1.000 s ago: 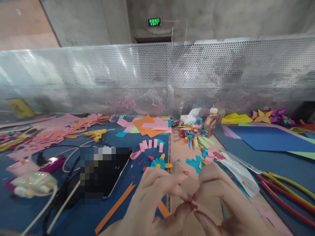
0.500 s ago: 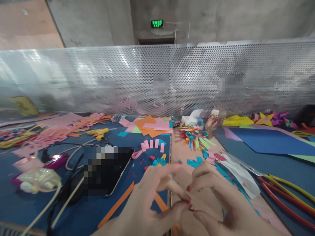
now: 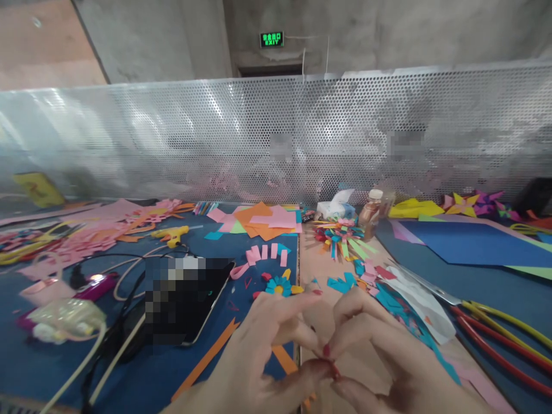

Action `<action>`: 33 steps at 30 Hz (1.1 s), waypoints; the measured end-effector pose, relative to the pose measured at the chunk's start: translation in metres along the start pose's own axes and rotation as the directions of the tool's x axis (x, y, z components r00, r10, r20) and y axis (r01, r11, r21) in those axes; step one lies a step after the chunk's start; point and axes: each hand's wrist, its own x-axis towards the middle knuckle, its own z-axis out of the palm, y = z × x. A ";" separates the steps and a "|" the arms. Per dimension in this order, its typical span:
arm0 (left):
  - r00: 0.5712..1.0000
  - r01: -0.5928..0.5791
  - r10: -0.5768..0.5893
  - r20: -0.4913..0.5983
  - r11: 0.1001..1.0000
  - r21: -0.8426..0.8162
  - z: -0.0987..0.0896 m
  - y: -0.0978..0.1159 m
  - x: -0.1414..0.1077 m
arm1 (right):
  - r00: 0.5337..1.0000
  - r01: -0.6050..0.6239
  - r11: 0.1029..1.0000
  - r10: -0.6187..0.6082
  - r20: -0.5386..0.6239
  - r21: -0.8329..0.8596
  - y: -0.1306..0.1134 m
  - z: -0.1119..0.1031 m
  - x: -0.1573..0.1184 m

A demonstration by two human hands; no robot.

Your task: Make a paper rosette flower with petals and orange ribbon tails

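Observation:
My left hand (image 3: 271, 345) and my right hand (image 3: 383, 351) meet low in the middle of the view. Thumb and fingers of each are pinched together, tip against tip. Whatever lies between them is tiny and mostly hidden; a bit of red shows there, hard to tell from the red nails. Just beyond my left hand lies a blue paper flower (image 3: 278, 286) with a yellow centre. Orange paper strips (image 3: 207, 359) run under and beside the left wrist.
On the left are a tablet (image 3: 207, 305), cables and a yellow glue gun (image 3: 171, 234). Red and yellow scissors (image 3: 487, 328) lie at right beside blue card (image 3: 487, 241). A bottle (image 3: 371, 210), tissue pack (image 3: 336, 208) and paper sheets (image 3: 267, 219) stand or lie before a perforated metal screen (image 3: 241, 138).
My right index finger has come down and closed in on the left fingertips, so both pinches now touch. The things on the table stay put; the view has shifted slightly.

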 end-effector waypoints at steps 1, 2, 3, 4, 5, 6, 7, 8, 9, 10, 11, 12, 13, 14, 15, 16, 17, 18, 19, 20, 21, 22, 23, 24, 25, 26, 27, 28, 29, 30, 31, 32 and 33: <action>1.000 -0.003 0.003 0.001 1.000 -0.014 0.000 -0.001 0.000 | 1.000 -0.005 1.000 0.005 0.002 0.006 0.000 0.000 0.000; 1.000 -0.005 0.005 0.002 1.000 -0.028 0.001 -0.001 -0.001 | 1.000 -0.010 1.000 0.010 0.002 0.008 0.000 0.000 0.000; 1.000 -0.008 0.008 -0.002 0.999 -0.044 0.001 -0.002 -0.001 | 1.000 -0.014 1.000 0.014 0.001 0.008 0.000 0.000 0.000; 1.000 -0.007 0.007 -0.004 0.998 -0.057 0.001 -0.003 -0.002 | 1.000 -0.013 1.000 0.013 0.002 0.009 0.000 0.000 0.000; 1.000 -0.003 0.003 -0.005 0.998 -0.066 0.001 -0.003 -0.002 | 1.000 -0.012 1.000 0.012 0.003 0.008 -0.001 0.001 0.000; 1.000 0.003 -0.003 -0.004 0.997 -0.074 0.001 -0.003 -0.003 | 1.000 -0.010 1.000 0.010 -0.002 0.007 -0.001 0.001 0.000; 1.000 0.005 -0.005 -0.003 0.997 -0.083 0.001 -0.003 -0.003 | 1.000 -0.011 1.000 0.011 -0.008 0.005 -0.001 0.002 0.000; 1.000 0.003 -0.004 -0.004 0.996 -0.092 0.001 -0.003 -0.003 | 1.000 -0.016 1.000 0.016 -0.018 0.005 -0.001 0.003 0.000; 1.000 0.003 -0.004 -0.004 0.995 -0.095 0.002 -0.003 -0.003 | 1.000 -0.017 1.000 0.017 -0.026 0.006 -0.001 0.003 0.000; 1.000 -0.002 0.001 -0.007 0.996 -0.092 0.002 -0.002 -0.003 | 0.999 -0.014 1.000 0.014 -0.031 0.006 0.000 0.004 0.000; 1.000 -0.010 0.009 -0.010 0.996 -0.087 0.002 -0.002 -0.003 | 0.999 -0.010 1.000 0.011 -0.031 0.006 0.000 0.005 0.000; 1.000 -0.013 0.012 -0.009 0.997 -0.078 0.002 -0.002 -0.003 | 1.000 -0.004 1.000 0.004 -0.027 0.006 0.000 0.005 0.000; 1.000 -0.016 0.015 -0.009 0.998 -0.069 0.002 -0.002 -0.002 | 1.000 0.001 1.000 -0.001 -0.025 0.005 0.000 0.005 0.000; 1.000 -0.019 0.018 -0.010 0.998 -0.061 0.002 -0.002 -0.002 | 1.000 0.005 1.000 -0.005 -0.025 0.002 0.000 0.004 0.000; 1.000 -0.023 0.022 -0.010 0.998 -0.055 0.002 -0.002 -0.001 | 1.000 0.001 1.000 -0.001 -0.030 0.000 0.000 0.004 0.000; 1.000 -0.026 0.025 -0.011 0.998 -0.054 0.001 -0.002 -0.001 | 0.999 -0.004 1.000 0.004 -0.040 0.001 0.000 0.004 0.000; 1.000 -0.028 0.028 -0.013 0.998 -0.055 0.001 -0.002 -0.001 | 0.999 -0.012 1.000 0.012 -0.052 0.004 0.000 0.004 0.000; 0.999 -0.036 0.035 -0.015 0.998 -0.057 0.001 -0.002 -0.001 | 0.998 -0.012 1.000 0.012 -0.058 0.012 0.000 0.004 0.000; 0.999 -0.043 0.042 -0.015 0.997 -0.061 0.001 -0.001 -0.001 | 0.998 -0.006 1.000 0.007 -0.059 0.022 0.000 0.003 0.000; 0.999 -0.044 0.044 -0.014 0.997 -0.064 0.001 -0.001 -0.001 | 0.999 0.000 0.999 0.001 -0.052 0.032 0.001 0.003 -0.001; 0.999 -0.046 0.045 -0.012 0.997 -0.065 0.001 -0.001 -0.001 | 0.999 0.005 0.999 -0.003 -0.044 0.040 0.001 0.003 -0.001; 0.999 -0.045 0.044 -0.007 0.997 -0.064 0.001 0.000 -0.001 | 0.999 0.011 0.999 -0.009 -0.036 0.047 0.001 0.003 -0.001; 0.999 -0.046 0.045 -0.003 0.997 -0.059 0.001 0.000 -0.002 | 0.999 0.009 0.999 -0.007 -0.032 0.051 0.001 0.003 -0.001; 0.999 -0.045 0.045 0.001 0.998 -0.053 0.001 0.001 -0.002 | 1.000 0.007 0.998 -0.005 -0.029 0.056 0.002 0.003 -0.001; 0.999 -0.041 0.041 -0.001 0.998 -0.047 0.001 0.001 -0.002 | 1.000 -0.001 0.998 0.003 -0.030 0.059 0.002 0.003 -0.002; 0.999 -0.041 0.041 -0.006 0.998 -0.045 0.002 0.001 -0.002 | 0.999 -0.009 0.998 0.010 -0.032 0.062 0.002 0.003 -0.002; 0.999 -0.039 0.039 -0.014 0.998 -0.047 0.002 0.001 -0.002 | 0.999 -0.019 0.998 0.021 -0.032 0.063 0.002 0.003 -0.002; 0.999 -0.033 0.032 -0.023 0.998 -0.054 0.002 0.000 -0.003 | 0.999 -0.031 0.998 0.033 -0.028 0.062 0.003 0.003 -0.003; 0.999 -0.027 0.025 -0.029 0.998 -0.061 0.003 0.000 -0.003 | 0.999 -0.043 0.997 0.044 -0.016 0.062 0.003 0.002 -0.003; 0.999 -0.016 0.014 -0.029 0.998 -0.068 0.003 0.000 -0.003 | 0.998 -0.055 0.996 0.055 0.000 0.063 0.003 0.002 -0.003; 1.000 -0.008 0.006 -0.023 0.998 -0.070 0.003 0.000 -0.003 | 0.998 -0.066 0.996 0.065 0.017 0.066 0.004 0.002 -0.003; 1.000 -0.001 0.000 -0.013 0.998 -0.068 0.002 0.001 -0.003 | 0.997 -0.072 0.995 0.070 0.032 0.071 0.004 0.002 -0.003; 1.000 0.006 -0.006 -0.005 0.998 -0.064 0.002 0.001 -0.002 | 0.997 -0.074 0.994 0.070 0.043 0.078 0.004 0.002 -0.003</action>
